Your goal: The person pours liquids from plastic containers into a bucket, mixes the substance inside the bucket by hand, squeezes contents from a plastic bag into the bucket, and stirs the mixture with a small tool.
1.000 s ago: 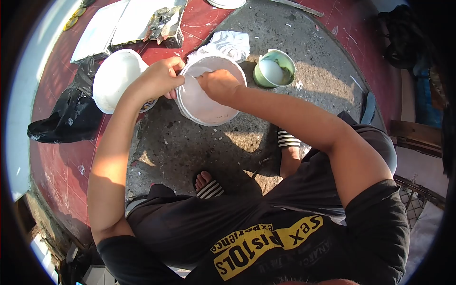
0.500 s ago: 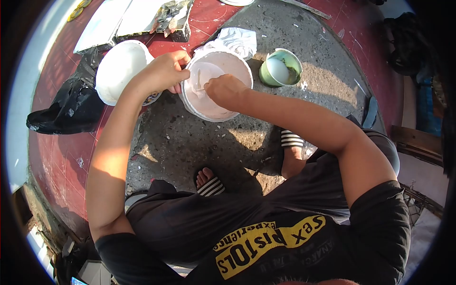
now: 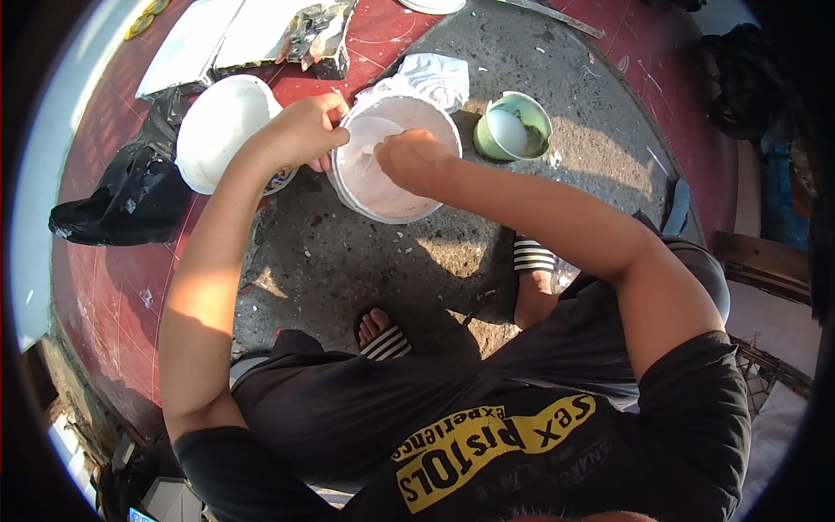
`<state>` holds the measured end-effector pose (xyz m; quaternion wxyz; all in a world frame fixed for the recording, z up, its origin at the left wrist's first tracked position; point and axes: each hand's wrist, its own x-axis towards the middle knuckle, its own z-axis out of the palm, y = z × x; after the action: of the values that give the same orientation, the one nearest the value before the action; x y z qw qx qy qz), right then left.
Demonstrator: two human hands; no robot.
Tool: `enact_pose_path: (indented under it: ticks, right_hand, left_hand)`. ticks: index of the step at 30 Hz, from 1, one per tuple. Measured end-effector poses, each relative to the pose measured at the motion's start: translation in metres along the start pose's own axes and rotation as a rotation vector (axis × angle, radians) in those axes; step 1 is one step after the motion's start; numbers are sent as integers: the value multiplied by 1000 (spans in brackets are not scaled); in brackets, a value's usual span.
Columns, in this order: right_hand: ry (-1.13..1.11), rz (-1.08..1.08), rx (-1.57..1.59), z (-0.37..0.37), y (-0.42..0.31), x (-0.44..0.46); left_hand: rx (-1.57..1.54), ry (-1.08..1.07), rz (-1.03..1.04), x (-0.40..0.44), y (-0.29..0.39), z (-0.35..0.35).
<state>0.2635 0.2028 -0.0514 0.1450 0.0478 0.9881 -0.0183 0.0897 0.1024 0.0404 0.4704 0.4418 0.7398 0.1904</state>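
Observation:
A white bucket [image 3: 400, 213] with a pale pinkish-white inside stands on the grey floor in front of me. My left hand [image 3: 309, 135] is curled at its left rim, thumb and fingers bent around the edge. Inside the bucket's mouth is my right hand [image 3: 416, 161], closed in a fist around a thin pale tool [image 3: 377, 146], mostly hidden by the fingers and hard to tell from the whitish contents. Left of my left hand is a second white bucket [image 3: 222, 130], tilted, its white inside showing.
To the right stands a small green bucket [image 3: 513, 130] with whitish liquid. A white cloth [image 3: 439, 78] lies behind the middle bucket, a black plastic bag [image 3: 117, 204] at left. White panels [image 3: 187, 48] with a crumpled bag lie at the back on red tiles.
My right hand has shifted slightly within the bucket, and the pale tool shows less than before. My left hand stays at the rim.

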Motion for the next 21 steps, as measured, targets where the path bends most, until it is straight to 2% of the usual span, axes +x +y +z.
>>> enact_pose_path:
  ticks: [2, 4, 9, 11, 12, 14, 17, 21]
  right_hand:
    - [39, 47, -60, -8, 11, 2]
    - [-65, 122, -80, -12, 20, 2]
    - [-198, 123, -64, -9, 2, -3]
    - [-244, 143, 207, -2, -4, 0]
    - [-243, 145, 208, 1, -5, 2]
    - [-70, 65, 460, 7, -5, 7]
    - [-112, 116, 585, -9, -3, 13]
    - [-164, 31, 345, -2, 9, 11]
  left_hand:
    - [-7, 3, 1, 1, -4, 2]
    - [-18, 9, 6, 1, -4, 3]
    - [-23, 6, 0, -2, 3, 4]
    - [-40, 14, 16, 2, -1, 5]
    - [-58, 23, 32, 3, -1, 5]
    - [-96, 22, 11, 3, -2, 6]
    - [-166, 17, -33, 0, -2, 8]
    - [-211, 10, -86, -4, -5, 6]
